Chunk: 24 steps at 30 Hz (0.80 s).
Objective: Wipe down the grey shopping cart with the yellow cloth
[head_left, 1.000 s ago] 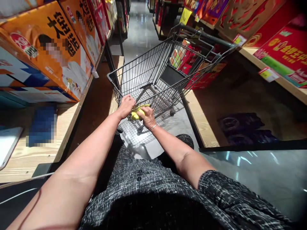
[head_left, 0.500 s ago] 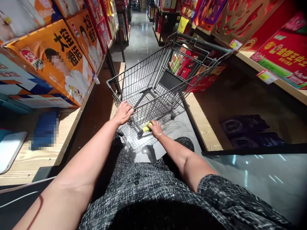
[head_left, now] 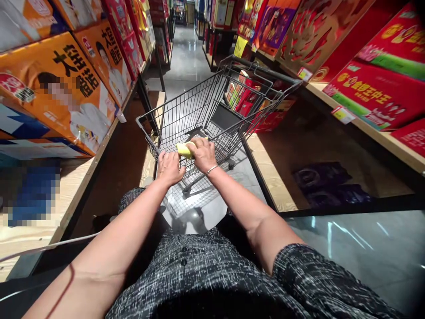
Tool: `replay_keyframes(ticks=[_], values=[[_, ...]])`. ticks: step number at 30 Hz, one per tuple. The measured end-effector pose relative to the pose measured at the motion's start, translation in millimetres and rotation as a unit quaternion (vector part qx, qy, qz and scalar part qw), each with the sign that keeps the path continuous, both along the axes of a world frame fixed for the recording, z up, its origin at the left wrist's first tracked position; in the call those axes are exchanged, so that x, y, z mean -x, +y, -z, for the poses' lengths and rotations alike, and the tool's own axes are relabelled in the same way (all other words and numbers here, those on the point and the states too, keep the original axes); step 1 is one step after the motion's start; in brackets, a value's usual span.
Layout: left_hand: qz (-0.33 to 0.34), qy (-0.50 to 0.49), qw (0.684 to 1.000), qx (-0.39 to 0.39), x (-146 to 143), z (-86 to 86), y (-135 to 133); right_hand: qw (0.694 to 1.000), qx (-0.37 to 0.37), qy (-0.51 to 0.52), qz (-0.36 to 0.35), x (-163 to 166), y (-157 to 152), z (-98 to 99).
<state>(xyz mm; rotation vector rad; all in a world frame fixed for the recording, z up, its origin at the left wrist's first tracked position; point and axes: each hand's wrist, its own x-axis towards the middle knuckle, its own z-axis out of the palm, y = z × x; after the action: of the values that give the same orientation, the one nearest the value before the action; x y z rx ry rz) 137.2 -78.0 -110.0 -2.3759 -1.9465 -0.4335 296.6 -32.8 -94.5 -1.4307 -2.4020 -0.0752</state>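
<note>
A grey wire shopping cart [head_left: 181,95] stands aslant in the aisle before me, with its narrow end toward me and its handle at the far right. My left hand [head_left: 170,168] grips the near rim, fingers curled over the top bar. Just right of it, my right hand [head_left: 203,155] presses a yellow cloth [head_left: 185,149] onto the same rim. Part of the cloth is hidden under the fingers. No goods show in the basket.
Orange boxes [head_left: 59,88] fill the left shelf, above a wooden ledge [head_left: 76,177] with a blurred blue item. Red gift boxes [head_left: 365,88] line the right shelf. Dark purple packs [head_left: 322,177] lie low on the right. A pale cable [head_left: 73,240] runs by my left arm.
My right hand has risen with the yellow cloth from low by the cart's wheel to the near rim. My left hand stays on the rim. The view has shifted slightly right.
</note>
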Motion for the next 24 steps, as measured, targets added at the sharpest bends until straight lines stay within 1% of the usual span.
replay_keyframes(ticks=[2,5,8,10,14,21,24], values=[[0.009,-0.036,0.999,-0.001,3,2.0,1,0.999,0.013,-0.021,0.027,-13,17,-9.4],[0.016,-0.073,0.997,0.001,7,3.2,4,0.993,0.029,-0.047,0.104,-49,50,-21.0],[0.021,-0.076,0.997,-0.008,8,4.8,6,0.982,0.03,-0.065,0.177,-84,79,-31.9],[0.022,-0.069,0.997,-0.013,9,5.9,7,0.976,0.031,-0.082,0.2,-97,90,-37.3],[0.032,-0.054,0.998,-0.006,13,5.1,7,0.973,0.04,-0.101,0.202,-96,93,-38.5],[0.043,-0.045,0.998,0.019,18,-0.4,4,0.99,0.009,-0.035,0.134,-92,94,-20.2],[0.042,-0.044,0.998,0.018,24,-1.6,1,0.991,0.006,-0.011,0.131,-91,83,-15.7]])
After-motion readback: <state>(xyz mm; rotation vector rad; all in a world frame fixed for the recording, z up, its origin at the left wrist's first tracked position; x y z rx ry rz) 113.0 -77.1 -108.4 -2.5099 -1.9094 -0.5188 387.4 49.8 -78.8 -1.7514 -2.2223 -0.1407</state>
